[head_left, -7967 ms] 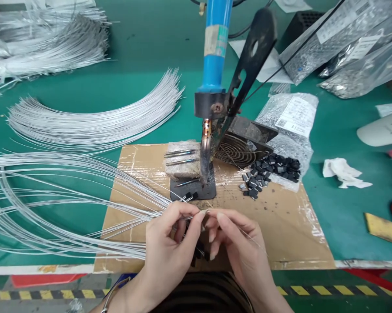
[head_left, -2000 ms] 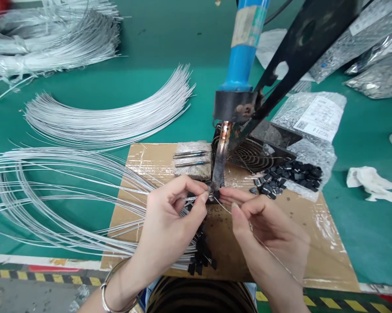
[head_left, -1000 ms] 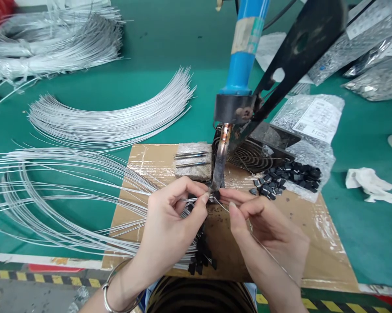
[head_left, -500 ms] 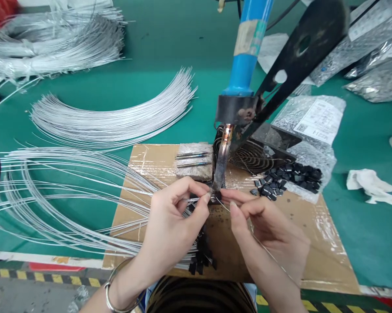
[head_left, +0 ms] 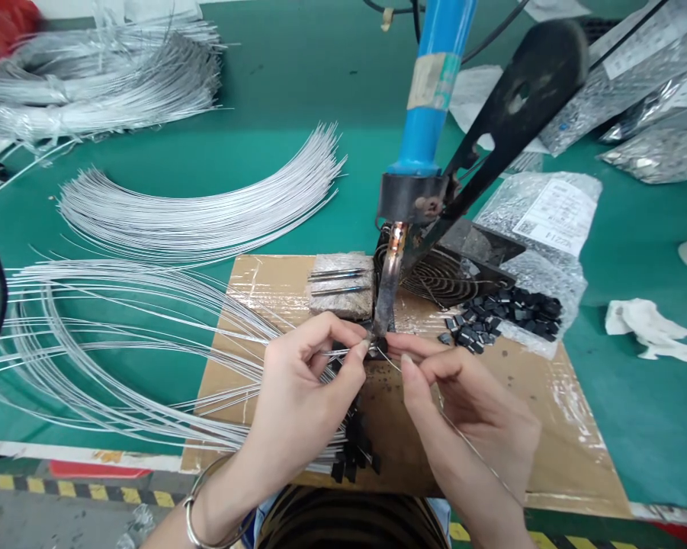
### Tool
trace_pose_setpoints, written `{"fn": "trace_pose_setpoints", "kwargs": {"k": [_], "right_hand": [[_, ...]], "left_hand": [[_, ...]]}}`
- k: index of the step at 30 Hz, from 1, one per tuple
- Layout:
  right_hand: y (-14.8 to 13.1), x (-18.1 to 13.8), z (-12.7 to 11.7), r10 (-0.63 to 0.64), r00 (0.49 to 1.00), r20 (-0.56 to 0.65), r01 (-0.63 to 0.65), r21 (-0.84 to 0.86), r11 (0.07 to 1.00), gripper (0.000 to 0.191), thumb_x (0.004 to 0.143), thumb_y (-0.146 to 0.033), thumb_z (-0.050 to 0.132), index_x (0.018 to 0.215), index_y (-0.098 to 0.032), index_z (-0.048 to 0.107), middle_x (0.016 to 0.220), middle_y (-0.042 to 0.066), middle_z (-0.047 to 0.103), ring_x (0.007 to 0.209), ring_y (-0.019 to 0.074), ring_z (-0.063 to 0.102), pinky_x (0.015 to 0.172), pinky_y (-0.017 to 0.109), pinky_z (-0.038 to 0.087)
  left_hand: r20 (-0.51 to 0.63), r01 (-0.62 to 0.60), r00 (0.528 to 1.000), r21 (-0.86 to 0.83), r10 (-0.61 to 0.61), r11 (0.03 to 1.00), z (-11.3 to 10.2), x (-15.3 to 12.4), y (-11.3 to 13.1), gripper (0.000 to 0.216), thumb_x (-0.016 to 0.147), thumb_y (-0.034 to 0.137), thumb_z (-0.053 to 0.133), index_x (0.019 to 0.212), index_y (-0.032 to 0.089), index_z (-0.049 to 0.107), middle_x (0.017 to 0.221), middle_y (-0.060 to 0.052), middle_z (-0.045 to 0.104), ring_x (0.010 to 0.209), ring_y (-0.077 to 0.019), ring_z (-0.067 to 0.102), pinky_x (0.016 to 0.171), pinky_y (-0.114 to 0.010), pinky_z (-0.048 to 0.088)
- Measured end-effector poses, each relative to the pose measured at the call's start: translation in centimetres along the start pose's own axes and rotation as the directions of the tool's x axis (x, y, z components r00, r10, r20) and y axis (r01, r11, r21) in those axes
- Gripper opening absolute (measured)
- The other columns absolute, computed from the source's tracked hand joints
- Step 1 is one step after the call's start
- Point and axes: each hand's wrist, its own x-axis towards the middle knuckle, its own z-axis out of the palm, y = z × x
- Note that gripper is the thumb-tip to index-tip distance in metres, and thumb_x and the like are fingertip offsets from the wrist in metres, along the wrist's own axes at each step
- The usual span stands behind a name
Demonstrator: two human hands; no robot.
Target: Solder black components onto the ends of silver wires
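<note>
Left hand (head_left: 314,389): grip pinched on white wire (head_left: 336,352), its end at the soldering iron (head_left: 420,137) tip. Right hand (head_left: 472,415): grip clamped on thin strand (head_left: 390,362), leading to same spot. Cardboard (head_left: 554,450) underneath, on bench (head_left: 274,221).

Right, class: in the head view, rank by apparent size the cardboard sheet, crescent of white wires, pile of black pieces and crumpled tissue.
1. Cardboard sheet
2. Crescent of white wires
3. Pile of black pieces and crumpled tissue: they look too alike to rank
</note>
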Motion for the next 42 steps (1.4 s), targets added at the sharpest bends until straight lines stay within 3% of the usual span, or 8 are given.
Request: {"fn": "trace_pose_setpoints", "kwargs": {"k": [42], "right_hand": [[0.35,-0.31,0.6,-0.114,0.992,-0.05,0.111,-0.074,0.991,0.016,0.093,-0.015,0.069,0.08,-0.023,0.064,0.106,0.006,0.082,0.093,0.0191,0.079,0.088,0.03,0.063]], "left_hand": [[0.019,0.023,1.0,0.009,-0.023,1.0,0.14,-0.07,0.12,0.013,0.088,0.01,0.069,0.078,0.017,0.069,0.086,-0.002,0.076,0.078,-0.0133,0.069,0.069,-0.02,0.053]]}}
